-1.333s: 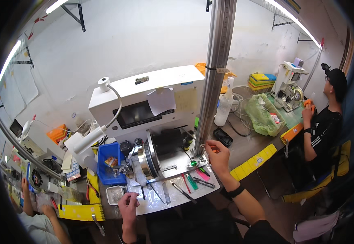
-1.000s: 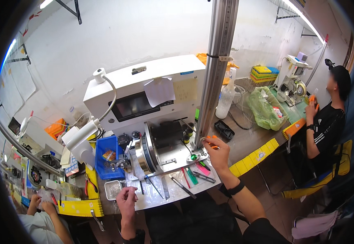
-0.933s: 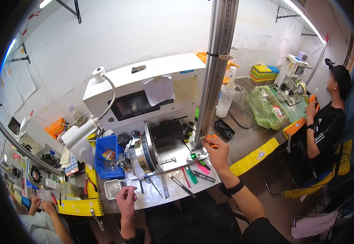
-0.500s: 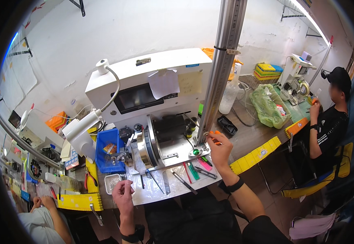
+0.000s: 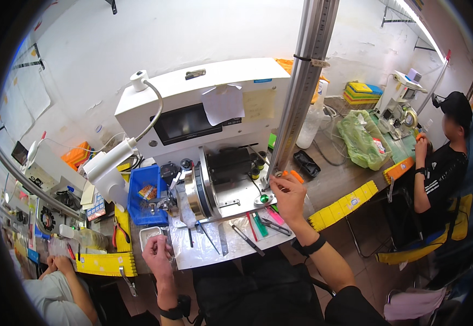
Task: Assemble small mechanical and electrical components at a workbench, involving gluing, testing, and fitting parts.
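Observation:
My right hand (image 5: 290, 200) is closed at the foot of the upright metal post (image 5: 296, 103), beside the right end of the machine's metal base (image 5: 234, 201). An orange-handled tool (image 5: 293, 176) shows above its fingers; the tool's working end is hidden, so its kind is unclear. Over the bench's front edge, my left hand (image 5: 158, 255) has its fingers curled together, next to a small white tray (image 5: 150, 232). Whatever those fingers hold, if anything, cannot be made out. A round metal drum (image 5: 195, 195) stands between the two hands, farther back.
Tweezers (image 5: 247, 240), a steel ruler (image 5: 223, 239) and several pens lie on the bench sheet. Left of the drum sits a blue bin (image 5: 143, 185), near a white lamp (image 5: 106, 168). A green bag (image 5: 360, 141) lies at right. Co-workers sit on both sides.
My left hand has shifted a little left and toward the tray's front. My right hand has drawn slightly left and down, still with the orange handles at it. The view has tilted slightly.

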A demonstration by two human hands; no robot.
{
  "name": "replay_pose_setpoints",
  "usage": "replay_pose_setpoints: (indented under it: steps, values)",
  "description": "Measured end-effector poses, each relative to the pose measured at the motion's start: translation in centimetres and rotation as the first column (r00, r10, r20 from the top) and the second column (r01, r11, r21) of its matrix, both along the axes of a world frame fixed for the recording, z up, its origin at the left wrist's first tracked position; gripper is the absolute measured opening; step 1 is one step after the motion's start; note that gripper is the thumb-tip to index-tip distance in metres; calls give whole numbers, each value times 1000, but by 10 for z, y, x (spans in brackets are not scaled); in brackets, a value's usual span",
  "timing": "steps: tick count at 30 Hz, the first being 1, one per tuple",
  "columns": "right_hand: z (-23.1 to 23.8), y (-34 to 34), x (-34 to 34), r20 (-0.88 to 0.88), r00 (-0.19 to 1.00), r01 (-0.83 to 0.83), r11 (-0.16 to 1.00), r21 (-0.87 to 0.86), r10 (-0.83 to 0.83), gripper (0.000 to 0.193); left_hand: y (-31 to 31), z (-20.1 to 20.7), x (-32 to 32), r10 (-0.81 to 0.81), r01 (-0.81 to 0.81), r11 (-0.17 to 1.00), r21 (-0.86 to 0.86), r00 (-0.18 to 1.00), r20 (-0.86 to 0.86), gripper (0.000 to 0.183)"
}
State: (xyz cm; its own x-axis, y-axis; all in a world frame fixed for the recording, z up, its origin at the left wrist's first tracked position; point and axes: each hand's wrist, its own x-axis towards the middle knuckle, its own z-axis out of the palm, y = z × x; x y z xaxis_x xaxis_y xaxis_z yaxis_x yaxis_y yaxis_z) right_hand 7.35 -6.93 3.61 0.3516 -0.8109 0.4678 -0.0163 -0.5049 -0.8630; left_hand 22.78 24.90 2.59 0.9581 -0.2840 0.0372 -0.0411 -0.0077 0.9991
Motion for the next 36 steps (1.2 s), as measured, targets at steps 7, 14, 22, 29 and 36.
replay_pose_setpoints:
  steps: [7, 14, 22, 29, 36]
  values:
    - [24, 33, 37, 45, 771, -494, 552, 672, 636, 24, -37, 52, 8, -362, 94, 900, 425, 704, 611, 21]
    - [22, 32, 98, 25, 622, -720, 559, 411, 783, 14, -114, 58, 26, -544, 540, 839, -70, 834, -91, 26]
    - [22, 42, 104, 93, 680, -670, 564, 482, 728, 13, -100, 64, 34, -592, 592, 806, -15, 805, -39, 23]
    - [26, 53, 71, 165, 723, -549, 413, 727, 671, 28, -33, 76, 35, -197, -83, 941, 329, 657, 728, 17]
    - [35, 64, 53, 338, 757, -568, 306, 764, 560, 20, -6, 60, 71, -37, -213, 929, 304, 761, 647, 20]
